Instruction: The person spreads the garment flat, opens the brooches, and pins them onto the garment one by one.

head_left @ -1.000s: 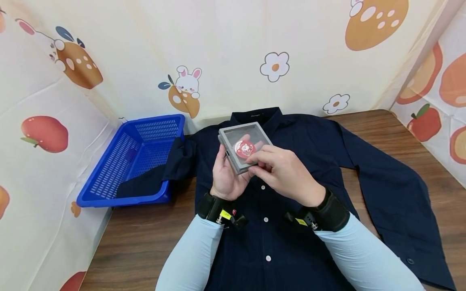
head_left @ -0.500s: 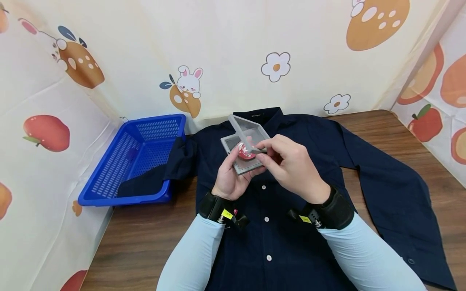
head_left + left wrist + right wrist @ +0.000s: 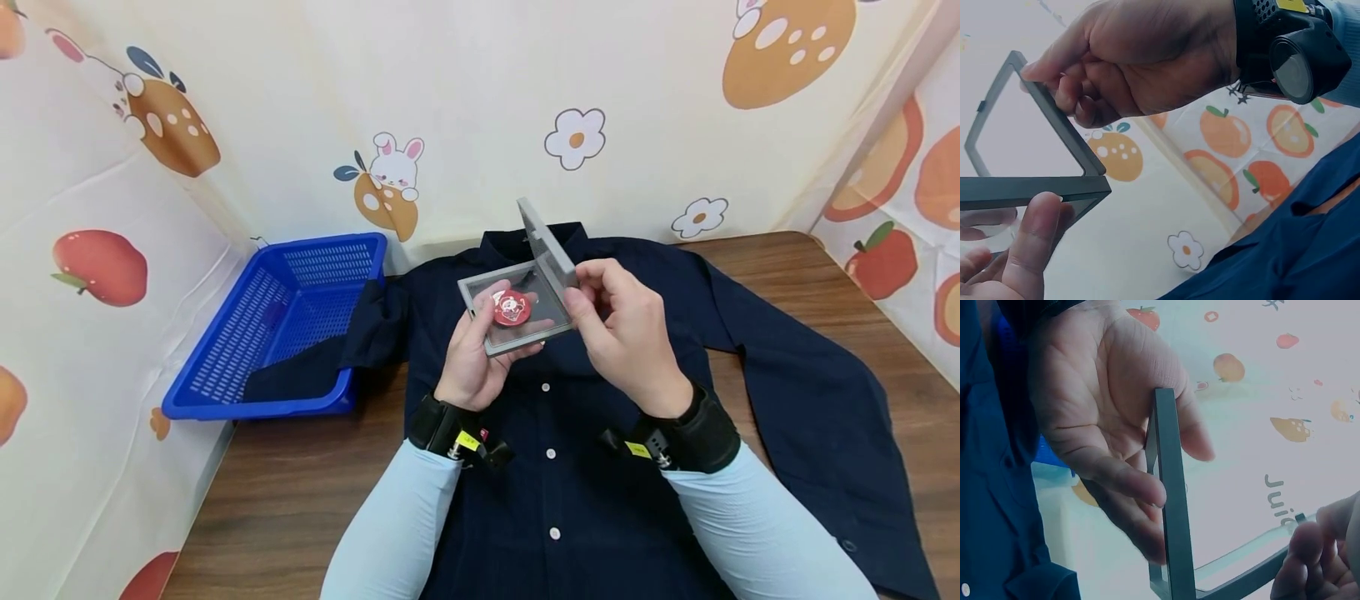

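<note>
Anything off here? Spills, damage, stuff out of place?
One oddity: the navy shirt has one sleeve draped into the blue basket, while its other sleeve lies spread on the wooden table. No spill or damage visible on the gray-framed case or red badge.

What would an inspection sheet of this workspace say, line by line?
Surface: brown wood-grain tabletop, partly covered by a navy button-up shirt.
Job's things: grey-framed clear display case, lid open; round red badge in its lower half.
Clutter: blue plastic basket, one shirt sleeve lying over its rim and inside.
Hands: left hand holds the case's lower half; right hand pinches the lid.
Cables: nothing seen.
Surroundings: pale fabric backdrop printed with rabbits, fruit and flowers.
</note>
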Demonstrator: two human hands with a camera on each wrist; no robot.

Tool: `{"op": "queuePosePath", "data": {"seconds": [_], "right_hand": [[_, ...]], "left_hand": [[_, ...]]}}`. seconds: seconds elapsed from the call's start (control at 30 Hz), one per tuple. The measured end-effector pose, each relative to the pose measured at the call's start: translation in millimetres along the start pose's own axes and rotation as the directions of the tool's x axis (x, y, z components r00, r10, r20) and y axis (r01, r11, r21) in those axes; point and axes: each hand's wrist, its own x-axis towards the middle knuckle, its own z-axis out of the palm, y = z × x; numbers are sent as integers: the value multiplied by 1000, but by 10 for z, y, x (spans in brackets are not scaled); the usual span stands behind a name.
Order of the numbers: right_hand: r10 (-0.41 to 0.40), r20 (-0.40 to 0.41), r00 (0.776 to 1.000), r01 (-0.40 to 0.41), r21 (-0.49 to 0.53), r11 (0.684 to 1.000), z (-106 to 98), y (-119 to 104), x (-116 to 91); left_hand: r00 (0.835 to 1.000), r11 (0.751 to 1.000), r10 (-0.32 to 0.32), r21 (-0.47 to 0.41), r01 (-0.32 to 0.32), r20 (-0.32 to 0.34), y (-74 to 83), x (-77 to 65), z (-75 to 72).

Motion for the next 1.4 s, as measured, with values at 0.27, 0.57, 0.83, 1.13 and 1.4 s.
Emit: {"op": "queuePosePath", "data": {"seconds": [0.27, 0.57, 0.83, 1.13, 1.4], "right_hand": [[154, -77, 985, -150, 61, 987, -75, 9, 20], [318, -87, 944, -306, 129, 943, -129, 55, 31], [281, -1, 960, -279, 104, 955, -122, 97, 43], [385, 250, 888, -366, -120, 923, -23, 249, 23], [431, 267, 862, -412, -126, 902, 83, 322, -14]], "left_hand": [[993, 997, 73, -1, -74, -97, -18, -1, 64], [985, 994, 106, 6, -106, -136, -14, -33, 104], [978, 987, 162, 17, -161, -134, -2, -23, 119], [939, 961, 277, 40, -275, -202, 4, -1, 115], [928, 957, 290, 59, -284, -232, -18, -10, 142]]}}
